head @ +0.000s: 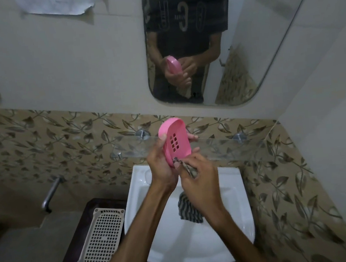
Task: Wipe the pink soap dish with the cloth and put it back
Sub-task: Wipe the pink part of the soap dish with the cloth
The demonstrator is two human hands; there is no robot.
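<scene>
The pink soap dish (175, 140), oval with a block of square drain holes, is held tilted on edge above the basin, its inside facing me. My left hand (160, 165) grips it from the left, thumb on the rim and fingertips showing behind its right edge. My right hand (199, 174) holds a grey striped cloth (189, 208) and pinches part of it against the dish's lower edge. The rest of the cloth hangs below my right wrist over the basin.
A white washbasin (238, 209) lies below my hands. A glass shelf (222, 147) on metal brackets runs along the leaf-patterned tile wall just behind the dish. A mirror (244, 50) hangs above. A white perforated tray (101, 239) sits on a dark stand to the left, near a wall tap (51, 193).
</scene>
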